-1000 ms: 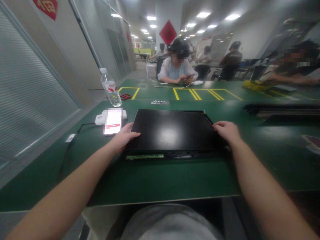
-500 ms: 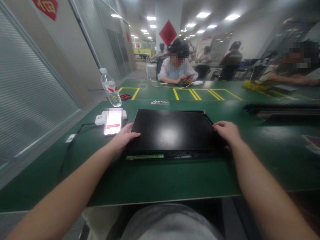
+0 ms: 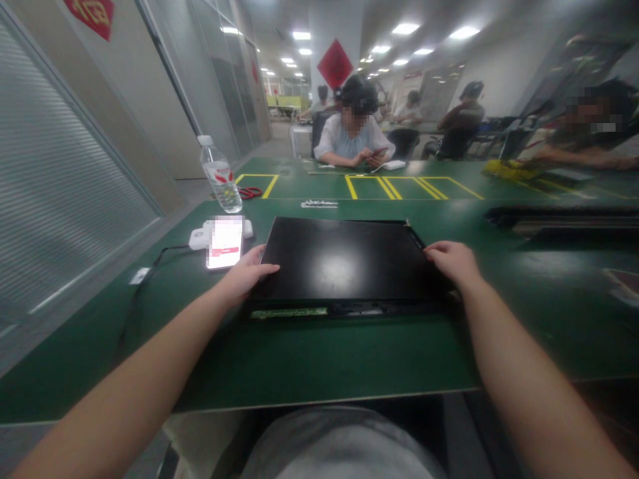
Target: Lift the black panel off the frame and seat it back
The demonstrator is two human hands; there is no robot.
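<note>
Panel: a flat black panel (image 3: pixel 344 263), rectangular, smooth and glossy enough to mirror the ceiling lights, lies flat on the counter (image 3: pixel 319 359) straight ahead of the person, long side toward them.
Near edge: a thin green circuit strip (image 3: pixel 289 312) shows along the panel's front edge, left of centre, beside dark exposed parts too small to make out.
Left hand: the left hand (image 3: pixel 244 274) grasps the panel's left edge near the front corner, thumb laid on the top face, the other fingers wrapped down the side and out of sight.
Right hand: the right hand (image 3: pixel 454 263) grasps the right edge, fingers curled over the rim, knuckles up.
Counter: a matte dark-green mat over a pale board, marked further back with yellow lines (image 3: pixel 394 187) in boxes.
Left of the panel: a phone (image 3: pixel 225 243) with a lit screen lies just beside the left hand, its far end resting on a white block (image 3: pixel 198 237); a black cable (image 3: pixel 144 279) runs off toward the counter's left edge.
Further back: a clear plastic water bottle (image 3: pixel 219 174) with a white cap and red label stands upright; red-handled scissors (image 3: pixel 249 193) lie just behind it; a short row of small pale parts (image 3: pixel 319 204) sits beyond the panel's far edge.
Right side: a second dark flat slab (image 3: pixel 564 223) lies well apart from the right hand.
Across the counter: a seated person (image 3: pixel 353 136) in a light top bends over something held in both hands.
</note>
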